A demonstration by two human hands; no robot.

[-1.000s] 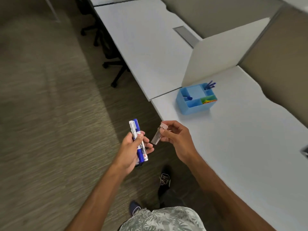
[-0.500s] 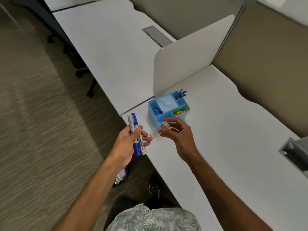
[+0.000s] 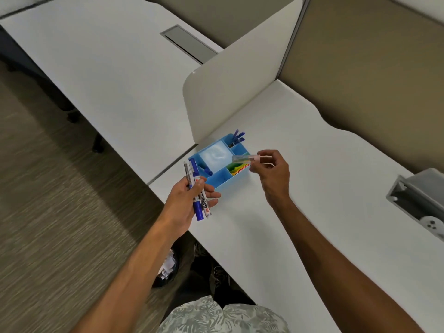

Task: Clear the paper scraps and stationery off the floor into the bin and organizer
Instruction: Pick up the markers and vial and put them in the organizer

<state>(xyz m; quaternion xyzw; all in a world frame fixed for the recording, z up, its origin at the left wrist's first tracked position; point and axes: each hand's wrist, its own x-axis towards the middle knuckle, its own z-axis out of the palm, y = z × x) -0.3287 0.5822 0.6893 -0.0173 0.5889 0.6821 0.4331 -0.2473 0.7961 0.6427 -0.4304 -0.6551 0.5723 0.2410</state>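
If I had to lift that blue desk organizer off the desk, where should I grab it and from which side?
Probably the blue organizer's near wall, pinched from above over the rim at the empty front compartment. Its walls are straight and upright, and that corner shows nothing inside. The far corner holds pens that stick up, the divider panel stands close behind it, and the right hand hovers over the right side.
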